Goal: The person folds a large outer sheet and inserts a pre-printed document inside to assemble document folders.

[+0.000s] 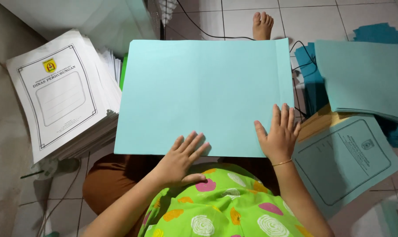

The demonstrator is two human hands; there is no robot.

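Light blue sheet of card, large and blank, lies flat across the person's lap, reaching away from both hands toward a bare foot on the tiled floor. Its right edge shows a narrow folded strip.

Left hand rests at the sheet's near edge, open, fingers spread and fingertips on the paper, thumb tucked below the edge. Right hand lies flat on the sheet's near right corner, open with fingers together and pointing away, gripping nothing. A thin gold bracelet circles that wrist.

Below the hands is a bright green garment with pink, orange and white patterns.

Left of the left hand stands a tall stack of white printed covers, just beside the sheet. Right of the right hand lies a blue printed cover, close to the wrist, and beyond it a pile of blank blue sheets over darker blue ones. A black cable runs over the floor past the sheet's far edge.
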